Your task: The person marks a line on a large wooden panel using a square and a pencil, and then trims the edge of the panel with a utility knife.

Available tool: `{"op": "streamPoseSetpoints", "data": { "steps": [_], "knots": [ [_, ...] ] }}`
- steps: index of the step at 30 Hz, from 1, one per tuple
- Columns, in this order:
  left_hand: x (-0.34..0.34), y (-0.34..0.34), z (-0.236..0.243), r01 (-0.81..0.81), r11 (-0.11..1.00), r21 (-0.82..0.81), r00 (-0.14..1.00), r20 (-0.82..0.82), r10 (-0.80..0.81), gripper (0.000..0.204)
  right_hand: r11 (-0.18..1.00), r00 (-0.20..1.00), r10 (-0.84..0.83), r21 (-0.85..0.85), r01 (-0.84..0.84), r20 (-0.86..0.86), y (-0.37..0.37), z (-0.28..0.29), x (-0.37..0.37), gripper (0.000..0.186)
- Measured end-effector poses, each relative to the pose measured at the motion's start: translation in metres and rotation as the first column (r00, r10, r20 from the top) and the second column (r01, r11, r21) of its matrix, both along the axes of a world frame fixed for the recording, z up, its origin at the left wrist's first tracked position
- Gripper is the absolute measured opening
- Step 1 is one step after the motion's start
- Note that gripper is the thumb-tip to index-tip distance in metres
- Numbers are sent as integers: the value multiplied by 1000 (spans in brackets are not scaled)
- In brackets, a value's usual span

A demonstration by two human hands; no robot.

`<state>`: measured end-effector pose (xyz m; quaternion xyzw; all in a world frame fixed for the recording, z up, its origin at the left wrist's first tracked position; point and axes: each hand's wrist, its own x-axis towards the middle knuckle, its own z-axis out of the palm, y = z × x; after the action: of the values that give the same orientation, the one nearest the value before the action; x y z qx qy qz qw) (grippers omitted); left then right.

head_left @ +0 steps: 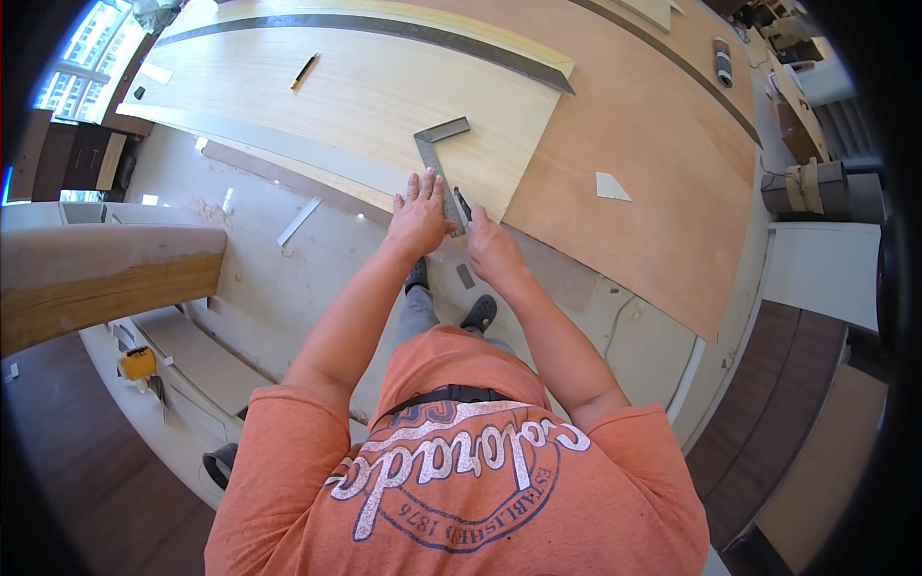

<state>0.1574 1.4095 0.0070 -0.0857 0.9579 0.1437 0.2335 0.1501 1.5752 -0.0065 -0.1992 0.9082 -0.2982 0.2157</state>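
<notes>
My left hand (420, 216) lies flat with its fingers stretched out on the near edge of a light wood panel (355, 106). It presses beside and partly over the blade of a metal try square (447, 130), whose short arm points right at the far end. My right hand (495, 252) is closed round a slim dark tool that looks like a utility knife (463, 202). The tool stands close along the right side of the square's blade, its tip toward the panel. Whether the tip touches the wood is too small to tell.
A yellow and black pencil-like tool (304, 72) lies farther up the panel. Beyond it stretches a long dark metal straightedge (384, 27). A reddish plywood sheet (643, 221) extends right, with a white offcut (612, 186) on it. A pale strip (299, 222) lies on the floor.
</notes>
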Motion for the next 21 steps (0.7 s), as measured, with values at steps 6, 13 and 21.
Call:
{"op": "streamPoseSetpoints", "data": {
  "steps": [6, 13, 21],
  "knots": [
    [0, 0, 1, 2, 1000, 5, 1000, -5, -2, 94, 1000, 999, 10, 0, -10, -32, -9, -2, -6, 30],
    [1, -2, -4, 13, 1000, 22, 999, -45, -12, 93, 999, 999, 9, 47, -11, 47, -13, 5, -9, 31],
    [3, -4, -5, 13, 999, 41, 998, -54, -11, 92, 991, 993, 22, 131, -37, 112, -24, 20, -13, 28]
  ]
}}
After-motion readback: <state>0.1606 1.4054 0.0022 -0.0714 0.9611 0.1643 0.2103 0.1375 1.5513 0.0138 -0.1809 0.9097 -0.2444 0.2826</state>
